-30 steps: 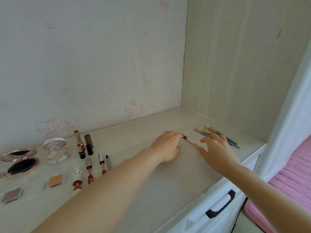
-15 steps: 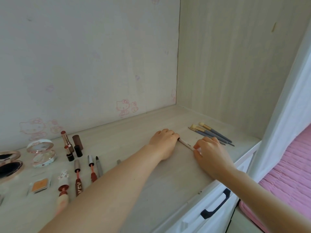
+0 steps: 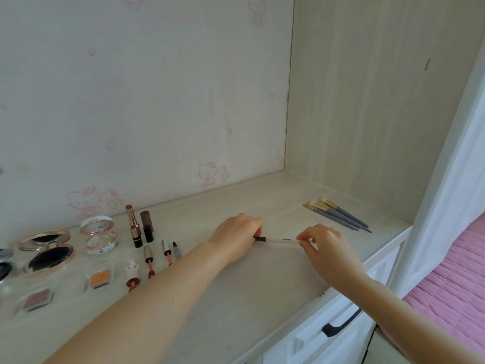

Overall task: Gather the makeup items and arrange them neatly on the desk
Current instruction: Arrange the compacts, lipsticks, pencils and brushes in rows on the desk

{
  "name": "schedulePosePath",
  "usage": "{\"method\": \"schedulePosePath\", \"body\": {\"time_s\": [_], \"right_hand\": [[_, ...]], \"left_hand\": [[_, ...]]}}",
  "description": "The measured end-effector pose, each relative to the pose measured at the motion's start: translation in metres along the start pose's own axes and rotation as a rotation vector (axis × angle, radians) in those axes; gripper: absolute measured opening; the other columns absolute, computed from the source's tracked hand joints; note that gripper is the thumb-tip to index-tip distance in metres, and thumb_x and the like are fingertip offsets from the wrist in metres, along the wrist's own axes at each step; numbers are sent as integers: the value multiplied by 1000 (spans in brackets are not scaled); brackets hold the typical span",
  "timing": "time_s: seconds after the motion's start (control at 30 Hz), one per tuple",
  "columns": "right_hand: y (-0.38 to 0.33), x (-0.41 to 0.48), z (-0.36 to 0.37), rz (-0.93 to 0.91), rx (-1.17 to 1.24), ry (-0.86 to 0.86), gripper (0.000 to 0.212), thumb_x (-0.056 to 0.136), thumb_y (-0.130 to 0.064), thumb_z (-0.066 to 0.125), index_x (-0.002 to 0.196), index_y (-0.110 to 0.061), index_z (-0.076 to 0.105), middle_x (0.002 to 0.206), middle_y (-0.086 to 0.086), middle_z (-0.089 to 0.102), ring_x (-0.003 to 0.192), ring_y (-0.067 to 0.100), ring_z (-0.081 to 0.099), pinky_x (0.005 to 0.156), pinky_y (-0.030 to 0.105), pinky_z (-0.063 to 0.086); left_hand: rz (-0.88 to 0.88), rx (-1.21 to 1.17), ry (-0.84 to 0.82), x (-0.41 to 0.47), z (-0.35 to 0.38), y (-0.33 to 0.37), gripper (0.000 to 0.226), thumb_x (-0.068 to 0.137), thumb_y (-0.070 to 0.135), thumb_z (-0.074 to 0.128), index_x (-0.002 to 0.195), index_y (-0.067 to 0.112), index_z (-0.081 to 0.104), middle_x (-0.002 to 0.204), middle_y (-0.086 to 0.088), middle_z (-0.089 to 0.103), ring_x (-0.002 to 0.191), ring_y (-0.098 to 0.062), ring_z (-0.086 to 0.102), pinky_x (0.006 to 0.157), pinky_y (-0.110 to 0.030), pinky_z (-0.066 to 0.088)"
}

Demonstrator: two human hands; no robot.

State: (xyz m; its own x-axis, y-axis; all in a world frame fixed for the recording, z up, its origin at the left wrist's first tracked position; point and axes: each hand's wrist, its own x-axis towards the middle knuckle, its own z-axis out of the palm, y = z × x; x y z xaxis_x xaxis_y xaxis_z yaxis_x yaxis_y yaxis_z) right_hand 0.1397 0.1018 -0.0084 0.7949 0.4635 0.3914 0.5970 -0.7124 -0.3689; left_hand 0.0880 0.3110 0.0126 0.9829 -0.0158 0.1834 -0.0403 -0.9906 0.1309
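Centrally, over the table (image 3: 262, 290): white pen (image 3: 279, 240) lettered "novo", dark end pinched by curled left hand (image 3: 236, 239) fingers, pale end by right hand (image 3: 328, 249) fingers. Brushes (image 3: 338, 215) right of centre.

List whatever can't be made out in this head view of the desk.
White pen: head view; both tips are covered by the left hand and the right hand, so its type is unclear.
Lip gloss tubes: head view; lower ends hidden behind the left forearm.
Dark items: head view; cut off by the left edge.
Makeup brushes: head view; too small to count surely.
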Motion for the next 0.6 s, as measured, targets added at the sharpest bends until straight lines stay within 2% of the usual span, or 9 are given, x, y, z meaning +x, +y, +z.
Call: {"method": "schedulePosePath", "body": {"time_s": [0.07, 0.17, 0.27, 0.37, 0.43, 0.5, 0.6], "right_hand": [[-8, 0, -2, -18, 45, 14, 18, 96, -27, 51, 105, -24, 67, 102, -9, 62, 96, 10, 54, 79, 26, 50], [-18, 1, -3, -30, 112, 10, 17, 95, -26, 53, 104, -24, 67, 94, -11, 64, 94, 11, 57, 78, 30, 52], [-30, 3, -2, -47, 177, 21, 15, 94, -23, 55, 100, -25, 68, 86, -11, 65, 86, 9, 59, 72, 27, 52], [-49, 4, -2, -54, 252, -2, 14, 94, -19, 56, 97, -25, 68, 83, -10, 65, 79, 6, 59, 65, 19, 47], [-63, 4, -1, -68, 290, -9, 14, 93, -19, 57, 93, -28, 68, 80, -9, 66, 76, 9, 61, 65, 25, 51], [-78, 3, 1, -96, 327, -30, 16, 91, -19, 59, 90, -34, 65, 81, -10, 68, 79, 9, 62, 70, 29, 53], [-104, -3, 1, -158, 399, -115, 27, 90, -19, 61, 85, -45, 59, 85, -14, 67, 85, 4, 61, 71, 20, 49]], "left_hand": [[-37, -89, -7, -11, -6, -7, 21, 89, 8, 49, 101, 21, 60, 107, -5, 58, 98, -25, 56, 85, -37, 47], [-67, -236, 26, -27, -17, -18, 19, 90, 12, 57, 103, 22, 65, 106, 3, 64, 102, -14, 56, 91, -29, 44], [-112, -392, 78, -47, -31, -27, 16, 87, 12, 62, 97, 24, 69, 98, 9, 68, 94, -4, 60, 85, -17, 41], [-205, -571, 176, -69, -46, -35, 14, 84, 13, 67, 87, 26, 71, 86, 12, 70, 80, 1, 62, 74, -11, 41], [-284, -741, 250, -83, -57, -40, 13, 83, 11, 70, 87, 23, 72, 86, 7, 73, 82, -4, 67, 78, -13, 47], [-345, -966, 305, -98, -67, -44, 11, 85, 5, 68, 92, 13, 71, 92, -4, 74, 87, -12, 71, 88, -24, 53], [-429, -1272, 397, -120, -81, -52, 13, 88, -1, 63, 101, 0, 67, 100, -18, 72, 89, -23, 73, 91, -36, 54]]}}
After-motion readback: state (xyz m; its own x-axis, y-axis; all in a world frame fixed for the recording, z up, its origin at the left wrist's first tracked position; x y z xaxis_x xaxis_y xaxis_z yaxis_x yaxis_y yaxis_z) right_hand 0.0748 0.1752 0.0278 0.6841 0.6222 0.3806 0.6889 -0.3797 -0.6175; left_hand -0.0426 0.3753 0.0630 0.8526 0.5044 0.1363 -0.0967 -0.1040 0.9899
